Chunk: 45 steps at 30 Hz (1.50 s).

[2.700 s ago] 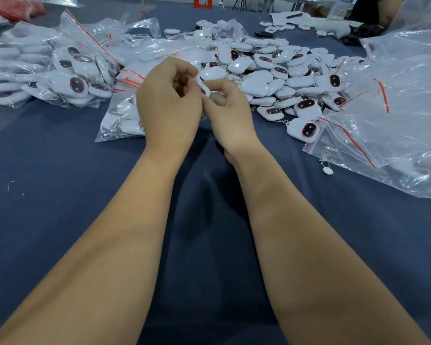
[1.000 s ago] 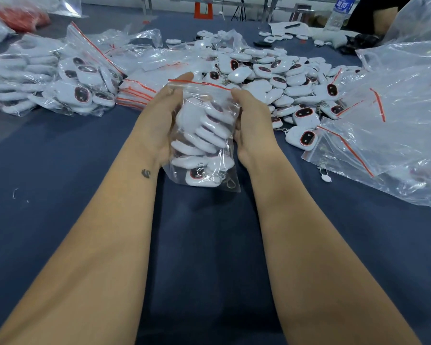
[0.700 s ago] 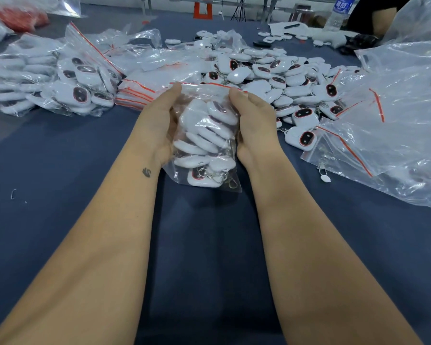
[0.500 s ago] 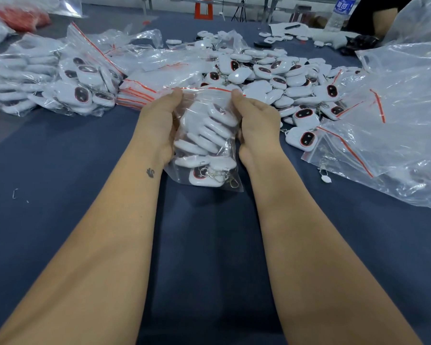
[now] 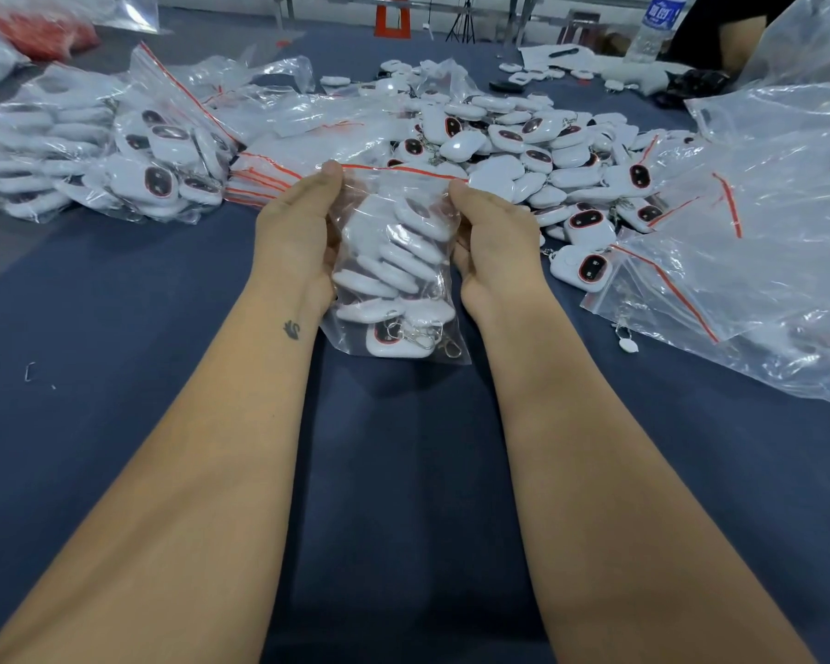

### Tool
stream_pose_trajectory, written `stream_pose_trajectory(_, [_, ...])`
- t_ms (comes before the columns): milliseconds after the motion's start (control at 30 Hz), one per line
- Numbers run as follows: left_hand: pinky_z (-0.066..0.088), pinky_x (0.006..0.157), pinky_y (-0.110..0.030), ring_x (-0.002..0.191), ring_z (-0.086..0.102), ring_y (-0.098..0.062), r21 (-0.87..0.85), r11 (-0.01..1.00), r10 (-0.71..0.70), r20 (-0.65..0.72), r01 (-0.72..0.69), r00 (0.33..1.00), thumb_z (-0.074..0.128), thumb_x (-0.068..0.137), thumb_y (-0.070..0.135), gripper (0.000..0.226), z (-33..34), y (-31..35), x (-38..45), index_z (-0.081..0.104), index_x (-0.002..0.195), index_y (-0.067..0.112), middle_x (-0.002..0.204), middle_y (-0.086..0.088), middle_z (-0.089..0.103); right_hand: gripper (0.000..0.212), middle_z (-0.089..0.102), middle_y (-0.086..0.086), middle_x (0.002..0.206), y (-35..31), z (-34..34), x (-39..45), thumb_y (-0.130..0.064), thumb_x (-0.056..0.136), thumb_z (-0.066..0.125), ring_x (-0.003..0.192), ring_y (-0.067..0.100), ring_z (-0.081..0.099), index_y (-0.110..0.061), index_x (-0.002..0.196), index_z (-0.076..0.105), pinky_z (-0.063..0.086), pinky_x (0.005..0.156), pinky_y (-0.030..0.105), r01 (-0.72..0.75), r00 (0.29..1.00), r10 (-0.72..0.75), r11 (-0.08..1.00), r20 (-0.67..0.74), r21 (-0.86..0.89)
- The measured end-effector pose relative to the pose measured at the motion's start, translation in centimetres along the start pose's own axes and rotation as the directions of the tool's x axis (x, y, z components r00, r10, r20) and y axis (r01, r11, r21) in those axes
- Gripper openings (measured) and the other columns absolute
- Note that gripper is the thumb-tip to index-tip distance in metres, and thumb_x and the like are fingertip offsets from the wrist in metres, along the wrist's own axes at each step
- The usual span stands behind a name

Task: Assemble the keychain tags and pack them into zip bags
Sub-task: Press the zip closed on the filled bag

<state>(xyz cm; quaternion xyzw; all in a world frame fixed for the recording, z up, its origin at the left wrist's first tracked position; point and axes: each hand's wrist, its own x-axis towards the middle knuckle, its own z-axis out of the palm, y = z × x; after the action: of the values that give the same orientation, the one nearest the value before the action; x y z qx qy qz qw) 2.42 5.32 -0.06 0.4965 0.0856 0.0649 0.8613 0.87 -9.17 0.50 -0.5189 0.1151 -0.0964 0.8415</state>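
Nearest me, the bottom of the zip bag (image 5: pixel 394 261) rests on the dark blue table (image 5: pixel 116 299), and I judge I stand it there so the weight sits on the cloth and the white keychain tags (image 5: pixel 384 280) inside settle downward, clear of the mouth. My left hand (image 5: pixel 298 232) flanks the bag's left side and my right hand (image 5: pixel 494 237) its right, each with its fingertips closed on an end of the red zip strip (image 5: pixel 398 170) at the top, drawing it taut between them. The strip lying straight should make it easier to press the seal shut, which I take to be the step in hand; I cannot tell whether it is sealed yet. The fingers behind the plastic are hidden from me.

Just beyond the bag lies the heap of loose tags (image 5: pixel 523 146), near enough to draw from. Left of the bag sit filled bags (image 5: pixel 154 170), out of the working spot. Right of the bag spreads a pile of empty bags (image 5: pixel 748 222). Far beyond, a water bottle (image 5: pixel 655 21) stands
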Motion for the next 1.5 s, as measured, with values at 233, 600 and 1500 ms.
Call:
stream_pose_trajectory(233, [0.052, 0.051, -0.021, 0.05, 0.064, -0.009, -0.062, 0.998, -0.033, -0.047, 0.03, 0.998, 0.069, 0.091, 0.015, 0.021, 0.1, 0.1, -0.2, 0.064, 0.071, 0.01, 0.057, 0.001, 0.068, 0.02, 0.062, 0.004, 0.066, 0.0, 0.1, 0.0, 0.001, 0.091, 0.062, 0.064, 0.015, 0.057, -0.006, 0.072, 0.061, 0.05, 0.07, 0.025, 0.02, 1.0, -0.02, 0.997, 0.001, 0.07])
stream_pose_trajectory(600, [0.057, 0.067, -0.023, 0.051, 0.06, -0.007, 0.066, 0.998, 0.019, -0.116, -0.011, 0.993, 0.062, 0.096, 0.013, 0.027, 0.5, -0.1, -0.5, 0.065, 0.07, 0.007, 0.056, 0.004, 0.067, 0.013, 0.065, 0.001, 0.066, 0.6, 0.3, 0.5, -0.005, 0.089, 0.066, 0.076, 0.018, 0.058, -0.007, 0.076, 0.066, 0.052, 0.091, 0.04, 0.052, 0.998, -0.055, 0.994, -0.019, -0.097])
stream_pose_trajectory(1500, [0.052, 0.054, -0.021, 0.05, 0.062, -0.011, 0.135, 0.991, 0.001, 0.102, -0.015, 0.995, 0.075, 0.084, 0.014, 0.042, 0.4, 0.1, -1.2, 0.069, 0.043, 0.018, 0.054, 0.002, 0.067, 0.022, 0.069, 0.007, 0.074, 0.8, 0.7, 0.1, -0.003, 0.091, 0.064, 0.077, 0.023, 0.063, -0.009, 0.071, 0.069, 0.055, 0.088, 0.047, 0.07, 0.993, -0.054, 0.985, 0.107, -0.155])
